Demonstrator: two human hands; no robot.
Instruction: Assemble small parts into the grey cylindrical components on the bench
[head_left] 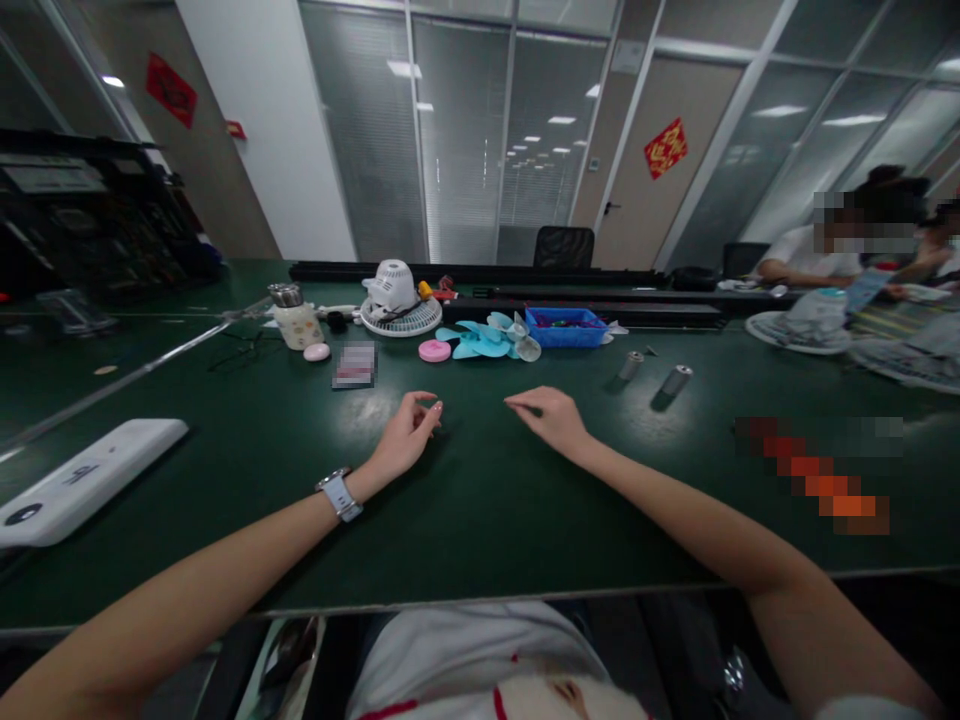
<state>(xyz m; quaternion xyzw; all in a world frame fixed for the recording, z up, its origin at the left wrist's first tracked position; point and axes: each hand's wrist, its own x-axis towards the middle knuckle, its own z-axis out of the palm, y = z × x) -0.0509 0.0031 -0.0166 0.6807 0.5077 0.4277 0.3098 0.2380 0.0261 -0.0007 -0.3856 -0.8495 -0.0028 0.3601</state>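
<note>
My left hand (407,432) rests on the dark green table (480,520) with its fingers loosely curled and nothing in them; a watch sits on that wrist. My right hand (546,414) lies a little to the right, palm down, fingers relaxed and slightly bent, holding nothing. Beyond both hands lie light blue fan blades (487,338), a white fan grille with its motor housing (396,300), a pink round cap (434,350) and a blue tray (576,327) of small parts. Two small metal cylinders (652,373) lie to the right of the tray.
A white flat device (82,478) lies at the near left. A patterned cup with a metal lid (295,318) stands beside a small pink pad (316,351). Other people sit at the far right with fan parts (795,325). Black racks (82,220) stand at the far left.
</note>
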